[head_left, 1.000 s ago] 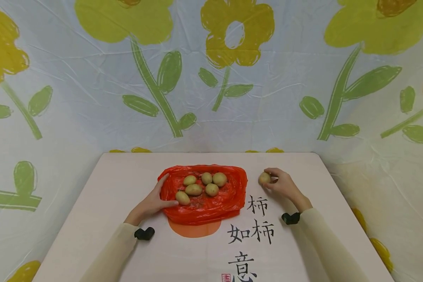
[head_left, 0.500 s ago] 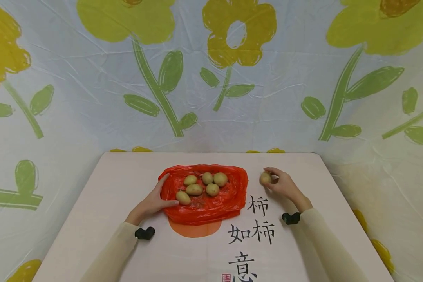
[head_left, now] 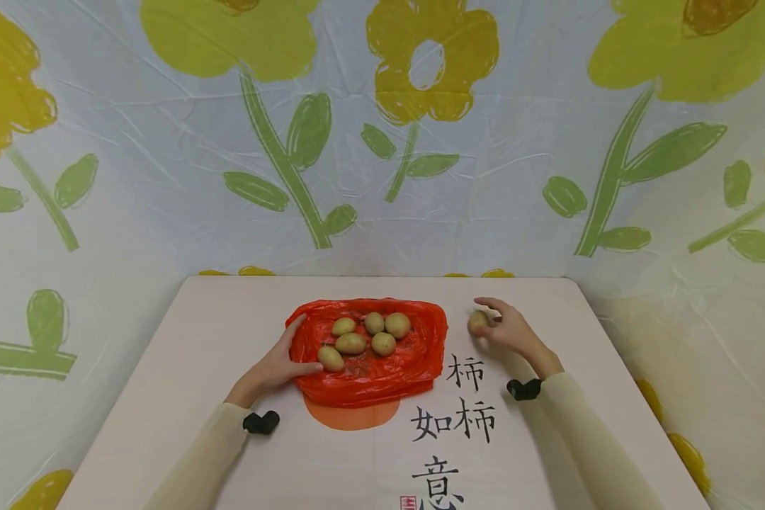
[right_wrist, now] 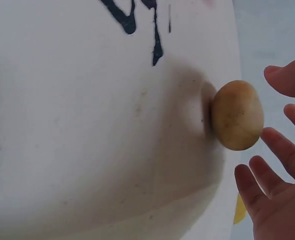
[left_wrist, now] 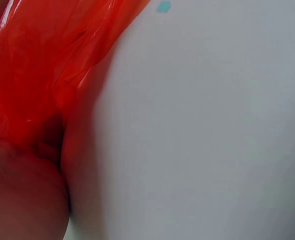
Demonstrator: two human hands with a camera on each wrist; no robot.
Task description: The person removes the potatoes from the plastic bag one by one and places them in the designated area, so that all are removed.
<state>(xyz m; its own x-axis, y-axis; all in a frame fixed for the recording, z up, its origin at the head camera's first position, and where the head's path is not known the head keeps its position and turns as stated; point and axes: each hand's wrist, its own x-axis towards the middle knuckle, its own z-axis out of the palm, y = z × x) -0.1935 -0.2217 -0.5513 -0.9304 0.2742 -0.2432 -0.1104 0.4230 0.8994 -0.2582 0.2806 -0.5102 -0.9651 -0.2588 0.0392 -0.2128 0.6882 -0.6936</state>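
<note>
A red plastic bag [head_left: 372, 386] lies spread on the table with its mouth wide, and several potatoes [head_left: 350, 343] rest inside it. My left hand [head_left: 279, 361] holds the bag's left edge, its thumb over the front rim close to one potato. In the left wrist view the red film presses against the palm; most of the fingers are hidden. To the right of the bag, a single potato [head_left: 477, 324] sits on the table. Beside it is my right hand [head_left: 510, 329], its thumb and fingers spread; the right wrist view shows the potato [right_wrist: 237, 115] with no fingers curled round it.
The pale table [head_left: 229, 304] carries black brush characters [head_left: 446, 425] and an orange printed shape [head_left: 353, 416] partly under the bag. A cloth wall with printed flowers [head_left: 430, 64] rises behind the table and at both sides.
My right hand has loosened from the single potato, its fingers lifting and spreading away. The left hand, the bag and the other potatoes have stayed put.
</note>
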